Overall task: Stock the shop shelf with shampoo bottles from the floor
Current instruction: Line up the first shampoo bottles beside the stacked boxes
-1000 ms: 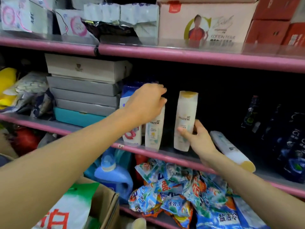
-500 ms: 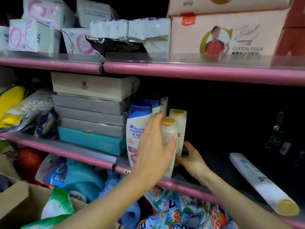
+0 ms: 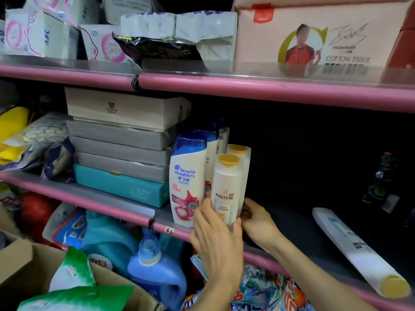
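Yellow-capped Pantene bottle (image 3: 226, 189) stands beside Head & Shoulders bottle (image 3: 187, 182); my left hand (image 3: 216, 241) and right hand (image 3: 258, 221) cup its base, fingers gently curled.

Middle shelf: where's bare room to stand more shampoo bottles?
Free: the dark stretch of the middle shelf between the front Pantene bottle and the bottle lying flat. Crowded: left of the Head & Shoulders bottle, the stacked boxes; far right, dark bottles.
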The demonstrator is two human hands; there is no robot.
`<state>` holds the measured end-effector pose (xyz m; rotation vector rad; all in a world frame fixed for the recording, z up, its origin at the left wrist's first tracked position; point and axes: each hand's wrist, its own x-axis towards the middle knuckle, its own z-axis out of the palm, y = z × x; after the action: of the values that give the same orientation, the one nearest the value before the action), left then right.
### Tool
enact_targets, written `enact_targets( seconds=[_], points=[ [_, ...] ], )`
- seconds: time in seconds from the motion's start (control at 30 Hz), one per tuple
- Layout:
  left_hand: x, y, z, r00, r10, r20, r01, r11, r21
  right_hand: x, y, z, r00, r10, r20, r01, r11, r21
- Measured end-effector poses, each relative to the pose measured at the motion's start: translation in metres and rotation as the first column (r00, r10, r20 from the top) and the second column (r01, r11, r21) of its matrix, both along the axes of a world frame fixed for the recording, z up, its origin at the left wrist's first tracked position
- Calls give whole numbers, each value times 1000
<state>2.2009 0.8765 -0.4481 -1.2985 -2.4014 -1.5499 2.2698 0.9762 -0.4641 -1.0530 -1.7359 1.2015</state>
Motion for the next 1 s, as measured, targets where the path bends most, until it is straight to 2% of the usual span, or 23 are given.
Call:
enact_targets(
  seconds=[0.33,0.73,1.0],
  points=[
    [-6,0,-8,1000,-12,24,11,1000,21,-1,-3,1,999,29,24,-30,998,62],
    [-8,-1,-10,1000,-29,6,29,999,36,-1,-6,3,997,73,28,-74,996,58],
    [-8,-1,-10,1000,-31,2,31,999,38,-2,-5,2,994,66,84,-71,996,60]
  ],
)
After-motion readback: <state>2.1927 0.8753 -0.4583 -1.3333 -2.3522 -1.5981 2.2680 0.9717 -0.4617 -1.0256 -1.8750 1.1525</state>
